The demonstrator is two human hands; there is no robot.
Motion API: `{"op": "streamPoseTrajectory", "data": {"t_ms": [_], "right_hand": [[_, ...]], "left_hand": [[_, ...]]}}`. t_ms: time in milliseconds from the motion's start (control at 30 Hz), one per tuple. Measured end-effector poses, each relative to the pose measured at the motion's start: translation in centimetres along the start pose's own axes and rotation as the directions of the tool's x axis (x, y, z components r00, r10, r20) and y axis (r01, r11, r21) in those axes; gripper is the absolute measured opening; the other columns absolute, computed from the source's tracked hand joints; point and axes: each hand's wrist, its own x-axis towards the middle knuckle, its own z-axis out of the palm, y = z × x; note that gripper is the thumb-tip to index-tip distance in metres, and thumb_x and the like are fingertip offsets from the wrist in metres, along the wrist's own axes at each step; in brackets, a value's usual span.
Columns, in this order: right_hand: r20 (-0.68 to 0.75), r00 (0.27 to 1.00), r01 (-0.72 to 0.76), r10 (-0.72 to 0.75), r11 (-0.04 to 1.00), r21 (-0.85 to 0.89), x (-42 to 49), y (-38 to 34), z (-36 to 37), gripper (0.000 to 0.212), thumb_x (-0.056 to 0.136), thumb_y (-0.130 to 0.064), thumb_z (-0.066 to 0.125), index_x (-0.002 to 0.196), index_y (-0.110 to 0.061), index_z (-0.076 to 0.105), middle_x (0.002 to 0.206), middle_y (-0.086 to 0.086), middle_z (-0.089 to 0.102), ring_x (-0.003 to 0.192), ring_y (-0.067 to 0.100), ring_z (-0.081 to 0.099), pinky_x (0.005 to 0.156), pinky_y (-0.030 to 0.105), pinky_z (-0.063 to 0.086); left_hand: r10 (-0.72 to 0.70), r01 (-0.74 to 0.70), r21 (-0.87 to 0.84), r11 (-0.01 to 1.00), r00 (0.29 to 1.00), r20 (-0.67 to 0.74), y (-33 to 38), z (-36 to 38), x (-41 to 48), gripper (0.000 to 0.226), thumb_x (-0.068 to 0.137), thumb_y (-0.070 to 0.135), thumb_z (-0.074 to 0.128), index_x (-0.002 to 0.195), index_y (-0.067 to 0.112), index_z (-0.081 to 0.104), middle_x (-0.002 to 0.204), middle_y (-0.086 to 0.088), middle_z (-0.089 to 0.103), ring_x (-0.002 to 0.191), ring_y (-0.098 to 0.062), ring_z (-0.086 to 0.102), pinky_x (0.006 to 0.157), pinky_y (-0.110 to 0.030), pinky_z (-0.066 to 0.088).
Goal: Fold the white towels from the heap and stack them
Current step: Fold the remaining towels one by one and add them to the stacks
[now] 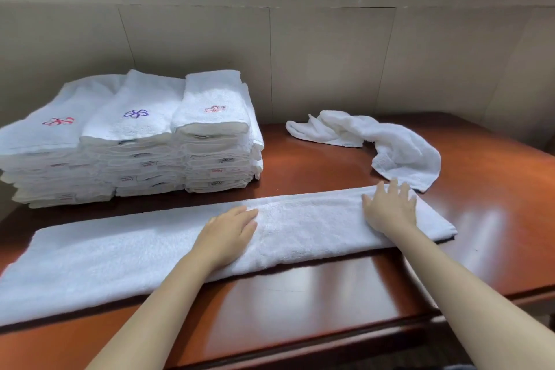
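My left hand [231, 230] and right hand [390, 207] press flat, fingers straight, on the long folded towel [120, 255] (smoothing it for the cross-fold).

Likely a hotel or spa linen room: stacks of logo-embroidered white towels [135, 135] at left on a polished wooden table [300, 294].
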Motion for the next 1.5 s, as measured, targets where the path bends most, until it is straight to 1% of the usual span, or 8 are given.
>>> {"op": "streamPoseTrajectory", "data": {"t_ms": [233,567,767,900,1067,1267,1367,1500], "right_hand": [[0.057,0.813,0.579,-0.58,0.815,0.032,-6.7,-11.7,1.2,0.06,0.1,-0.047,0.022,0.15,-0.014,0.02,0.16,0.008,0.004,0.147,0.025,0.0,0.116,0.047,0.003],[0.154,0.628,0.757,-0.763,0.645,0.111,-9.3,-15.8,2.9,0.052,0.101,-0.047,0.023,0.147,-0.022,0.022,0.158,-0.001,0.013,0.145,0.021,0.01,0.115,0.046,0.009],[0.134,0.676,0.72,-0.724,0.688,0.085,-10.6,-17.1,2.9,0.047,0.101,-0.04,0.023,0.144,-0.023,0.027,0.155,0.002,0.019,0.143,0.027,0.013,0.113,0.053,0.013],[0.134,0.587,0.797,-0.798,0.599,0.079,-12.5,-18.9,2.9,0.051,0.1,-0.048,0.022,0.146,-0.027,0.023,0.156,0.002,0.016,0.144,0.025,0.011,0.113,0.053,0.011],[0.126,0.507,0.851,-0.852,0.519,0.082,-14.5,-20.9,3.7,0.054,0.098,-0.053,0.021,0.148,-0.033,0.019,0.159,0.0,0.009,0.146,0.026,0.006,0.114,0.052,0.006],[0.134,0.538,0.827,-0.832,0.552,0.105,-14.5,-21.5,4.1,0.055,0.096,-0.057,0.02,0.147,-0.038,0.018,0.16,-0.001,0.007,0.147,0.024,0.003,0.114,0.054,0.004],[0.124,0.545,0.821,-0.829,0.558,0.119,-14.6,-21.4,3.9,0.054,0.096,-0.057,0.022,0.147,-0.037,0.02,0.16,-0.001,0.008,0.147,0.023,0.003,0.114,0.053,0.003],[0.105,0.576,0.709,-0.811,0.559,0.43,-14.9,-21.5,2.6,0.044,0.098,-0.046,0.041,0.137,-0.027,0.044,0.148,-0.001,0.037,0.141,0.016,0.027,0.115,0.038,0.015]], "left_hand": [[-0.114,0.101,0.118,0.988,0.987,0.112,-0.3,-0.6,-2.2,0.065,0.1,0.05,0.025,0.153,0.013,0.013,0.161,-0.006,0.007,0.148,-0.015,0.006,0.118,-0.042,0.007],[-0.336,0.33,0.157,0.931,0.942,0.012,-12.1,-4.2,-8.6,0.054,0.102,0.045,0.023,0.152,0.027,0.019,0.16,-0.003,0.015,0.147,-0.016,0.011,0.118,-0.043,0.008],[-0.687,0.694,0.009,0.72,0.714,-0.135,-20.2,-7.1,-14.4,0.051,0.1,0.043,0.03,0.146,0.021,0.034,0.152,-0.003,0.034,0.137,-0.024,0.033,0.111,-0.046,0.027],[-0.795,0.784,-0.153,0.601,0.567,-0.217,-20.9,-7.6,-15.5,0.057,0.095,0.043,0.042,0.142,0.011,0.038,0.143,-0.01,0.043,0.13,-0.032,0.039,0.102,-0.044,0.036],[-0.933,0.892,-0.287,0.349,0.36,-0.014,-21.3,-8.9,-15.2,0.074,0.083,0.043,0.058,0.139,0.0,0.036,0.136,-0.018,0.049,0.121,-0.038,0.049,0.097,-0.043,0.044],[-0.891,0.848,-0.449,0.281,0.405,0.206,-20.7,-9.9,-15.0,0.078,0.084,0.033,0.064,0.147,0.007,0.026,0.143,-0.01,0.04,0.125,-0.03,0.045,0.091,-0.034,0.039],[-0.898,0.804,-0.513,0.301,0.419,0.13,-19.3,-10.4,-14.6,0.052,0.079,0.017,0.06,0.127,0.006,0.045,0.093,-0.005,0.055,0.078,-0.022,0.056,0.064,-0.028,0.043],[-0.837,0.519,-0.711,0.475,0.515,-0.183,-16.1,-11.4,-12.9,0.039,0.08,0.01,0.061,0.115,0.01,0.044,0.104,-0.006,0.055,0.094,-0.026,0.056,0.072,-0.03,0.044]]}}
